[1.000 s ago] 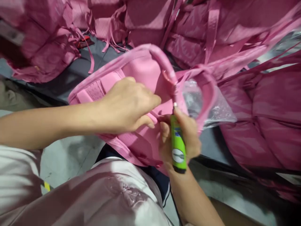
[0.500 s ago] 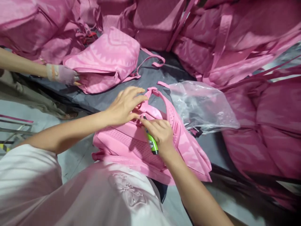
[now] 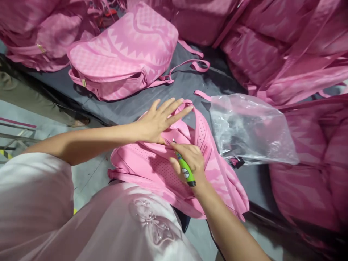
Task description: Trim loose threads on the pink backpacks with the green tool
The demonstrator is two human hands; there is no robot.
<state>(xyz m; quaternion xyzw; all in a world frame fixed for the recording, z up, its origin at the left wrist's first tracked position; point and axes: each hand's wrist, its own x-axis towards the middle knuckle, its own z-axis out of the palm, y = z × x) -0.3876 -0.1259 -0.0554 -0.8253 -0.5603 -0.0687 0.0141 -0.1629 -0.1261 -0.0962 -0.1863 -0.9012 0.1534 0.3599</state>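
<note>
The left hand (image 3: 154,126), fingers spread wide, was over the top of the pink backpack (image 3: 133,159); the right hand (image 3: 194,159) gripped a green tool (image 3: 185,172). The backpack lay at the near edge of the tabletop (image 3: 116,111), beside a clear plastic bag (image 3: 255,127).

From where I stand, the near pink backpack (image 3: 230,181) looks to be of matt cloth, and its back panel (image 3: 156,161) is soft-looking fabric with many small holes. The green tool (image 3: 185,172) has a smooth handle, seemingly plastic, rather glossy. The clear bag (image 3: 252,127) is thin plastic, wrinkled and shiny. The farther backpack (image 3: 141,47) is also of cloth, with a shiny gold-coloured zip pull, like metal (image 3: 83,82). Dark, slightly creased sheeting (image 3: 119,114) covers the table with a dull sheen.
</note>
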